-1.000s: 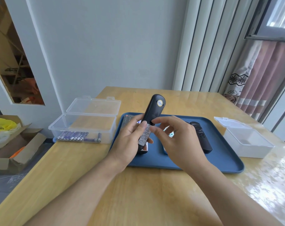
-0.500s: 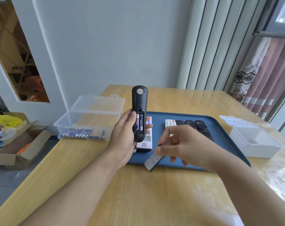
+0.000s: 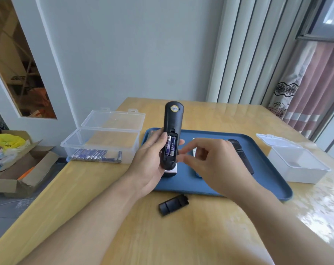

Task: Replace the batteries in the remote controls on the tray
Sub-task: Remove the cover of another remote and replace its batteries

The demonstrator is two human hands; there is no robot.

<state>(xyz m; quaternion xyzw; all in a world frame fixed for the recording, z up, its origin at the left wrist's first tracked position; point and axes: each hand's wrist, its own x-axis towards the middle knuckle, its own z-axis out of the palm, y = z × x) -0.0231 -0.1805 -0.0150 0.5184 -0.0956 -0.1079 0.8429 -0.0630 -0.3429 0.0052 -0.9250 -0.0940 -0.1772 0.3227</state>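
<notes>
From the head view, our left hand (image 3: 149, 165) still grips the black remote (image 3: 172, 134) upright above the blue tray (image 3: 267, 169), batteries (image 3: 170, 145) exposed. Our right hand (image 3: 214, 161), loosely curled and empty now, has left the battery cover (image 3: 173, 205) lying on the table (image 3: 181, 236).

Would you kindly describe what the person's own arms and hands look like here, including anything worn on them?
Both forearms are bare to the frame's lower edge, with no sleeve in view. The left hand and the right hand wear no gloves, and no ring, watch, bracelet or marking shows on either hand or wrist. The fingernails look short and unpainted.
</notes>
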